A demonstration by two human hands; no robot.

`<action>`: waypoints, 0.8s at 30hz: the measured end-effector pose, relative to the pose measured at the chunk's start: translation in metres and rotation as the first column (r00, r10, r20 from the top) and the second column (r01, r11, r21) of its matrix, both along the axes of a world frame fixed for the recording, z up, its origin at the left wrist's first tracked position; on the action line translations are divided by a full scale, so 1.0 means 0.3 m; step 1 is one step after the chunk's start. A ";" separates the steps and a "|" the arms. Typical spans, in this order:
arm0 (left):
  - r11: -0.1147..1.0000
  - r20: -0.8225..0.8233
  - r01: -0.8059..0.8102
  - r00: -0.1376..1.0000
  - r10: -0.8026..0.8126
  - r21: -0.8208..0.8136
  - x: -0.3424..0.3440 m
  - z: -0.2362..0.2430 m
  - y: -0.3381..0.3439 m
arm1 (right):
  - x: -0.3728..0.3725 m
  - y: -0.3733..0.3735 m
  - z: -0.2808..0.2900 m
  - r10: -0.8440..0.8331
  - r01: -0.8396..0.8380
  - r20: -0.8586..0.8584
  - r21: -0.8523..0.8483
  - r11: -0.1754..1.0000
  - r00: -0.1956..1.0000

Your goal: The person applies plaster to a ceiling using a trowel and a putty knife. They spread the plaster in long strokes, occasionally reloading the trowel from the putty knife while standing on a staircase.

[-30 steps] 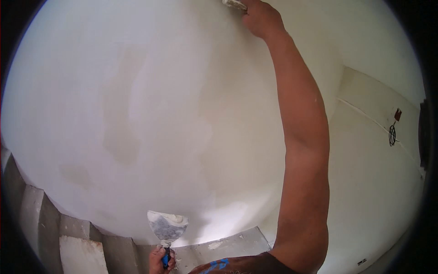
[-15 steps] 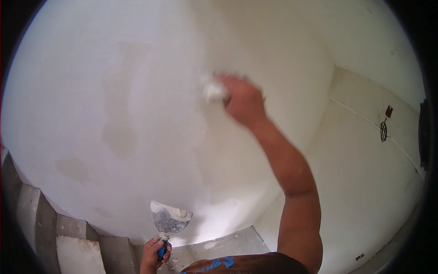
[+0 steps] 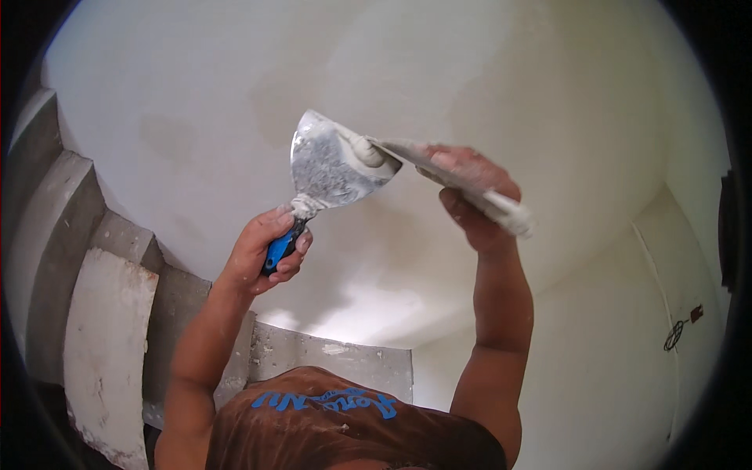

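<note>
The fingers of my left hand (image 3: 258, 249) are wrapped around the black and blue handle (image 3: 280, 251) of a putty knife (image 3: 329, 166), its broad blade raised in front of the wall (image 3: 376, 55). Grey smears cover the blade's face, and a thick roll of pale putty (image 3: 365, 152) lies along its far edge, toward the right corner. More putty is caked where the blade meets the handle.

My right hand (image 3: 479, 221) holds a flat, thin-edged tool (image 3: 439, 166), seen nearly edge-on, thumb on the near side and the other fingers behind it. Its left end reaches the putty by the knife's right corner; how firmly it presses there, I cannot tell. A blurred lump of putty clings to its right end.

Darker patches (image 3: 168, 137) mark the pale wall. Down its left edge run grey concrete steps (image 3: 74, 192), with a stained whitish board (image 3: 106, 345) standing against them. Near the right edge, a coil of black cable (image 3: 674, 335) hangs beside a small reddish-brown box (image 3: 697, 313).
</note>
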State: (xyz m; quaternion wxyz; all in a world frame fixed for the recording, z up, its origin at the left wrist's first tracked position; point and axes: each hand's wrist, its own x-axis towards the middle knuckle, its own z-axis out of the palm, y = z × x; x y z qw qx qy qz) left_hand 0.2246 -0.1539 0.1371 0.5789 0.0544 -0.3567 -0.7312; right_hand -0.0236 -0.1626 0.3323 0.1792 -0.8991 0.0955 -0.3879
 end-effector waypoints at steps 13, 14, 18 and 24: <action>0.141 0.075 -0.339 0.201 0.977 -0.930 0.100 0.065 0.062 | 0.000 -0.076 -0.260 -0.298 -0.271 0.477 0.802 0.532 0.827; 0.059 0.021 -0.272 0.141 0.990 -0.961 0.101 0.062 0.045 | 0.006 -0.084 -0.277 -0.247 -0.453 0.547 0.820 0.350 0.800; -0.069 -0.071 -0.118 0.013 0.997 -0.991 0.096 0.042 0.001 | 0.039 -0.051 -0.283 -0.161 -0.586 0.634 0.767 0.262 0.757; 0.146 0.171 -0.231 -0.089 0.981 -0.962 0.130 -0.093 -0.015 | -0.070 0.084 0.114 -0.199 -0.003 0.636 0.301 0.954 0.746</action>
